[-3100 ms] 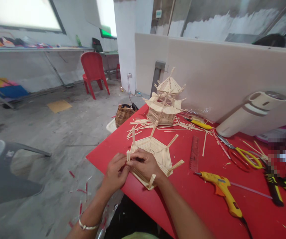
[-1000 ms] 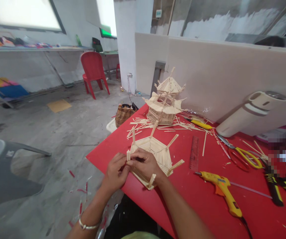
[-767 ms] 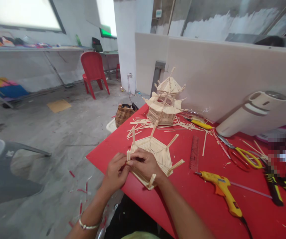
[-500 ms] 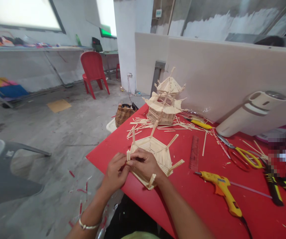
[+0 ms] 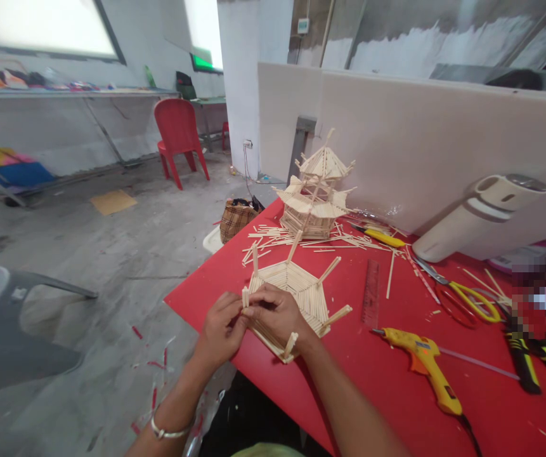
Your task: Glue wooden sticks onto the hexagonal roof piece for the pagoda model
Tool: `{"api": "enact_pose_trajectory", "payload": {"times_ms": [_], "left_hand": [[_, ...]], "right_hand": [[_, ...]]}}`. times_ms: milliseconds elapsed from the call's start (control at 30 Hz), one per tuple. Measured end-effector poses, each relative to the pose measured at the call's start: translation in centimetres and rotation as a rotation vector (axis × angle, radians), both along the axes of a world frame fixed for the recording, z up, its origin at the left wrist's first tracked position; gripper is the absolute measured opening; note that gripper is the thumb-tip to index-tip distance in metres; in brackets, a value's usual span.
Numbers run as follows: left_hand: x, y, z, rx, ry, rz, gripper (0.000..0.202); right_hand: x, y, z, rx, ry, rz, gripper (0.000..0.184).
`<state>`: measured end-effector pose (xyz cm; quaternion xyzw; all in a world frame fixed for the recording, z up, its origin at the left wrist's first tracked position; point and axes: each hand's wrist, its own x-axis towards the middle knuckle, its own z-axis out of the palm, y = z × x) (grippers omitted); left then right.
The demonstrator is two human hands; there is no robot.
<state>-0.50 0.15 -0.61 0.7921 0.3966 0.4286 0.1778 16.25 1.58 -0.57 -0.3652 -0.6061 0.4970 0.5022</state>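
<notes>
A hexagonal base of pale wooden sticks (image 5: pixel 308 285) lies near the left edge of the red table, with a short upright post at each corner. At its left corner, my left hand (image 5: pixel 221 330) and my right hand (image 5: pixel 275 311) meet, fingers closed around the foot of a stick post (image 5: pixel 245 297). The right hand reaches across the base, its wrist beside the front post (image 5: pixel 290 344). The fingertips of both hands almost touch, and the exact grip is partly hidden by the fingers.
Behind the base stands a stick pagoda model (image 5: pixel 318 190) among loose sticks (image 5: pixel 273 238). A yellow glue gun (image 5: pixel 425 362), clear ruler (image 5: pixel 370 293), scissors (image 5: pixel 472 301), yellow-handled cutter (image 5: pixel 382 237), pliers (image 5: pixel 522 358) and a white bottle (image 5: pixel 477 219) occupy the table's right side.
</notes>
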Motion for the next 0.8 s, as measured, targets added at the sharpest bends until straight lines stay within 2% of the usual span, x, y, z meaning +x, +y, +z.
{"api": "enact_pose_trajectory", "payload": {"times_ms": [267, 800], "left_hand": [[0.02, 0.03, -0.01, 0.001, -0.012, 0.001, 0.018], [0.05, 0.04, -0.01, -0.003, -0.015, -0.006, 0.018]], "right_hand": [[0.04, -0.01, 0.33, -0.009, 0.004, 0.001, 0.012], [0.03, 0.10, -0.10, 0.004, 0.018, 0.008, 0.014]]}}
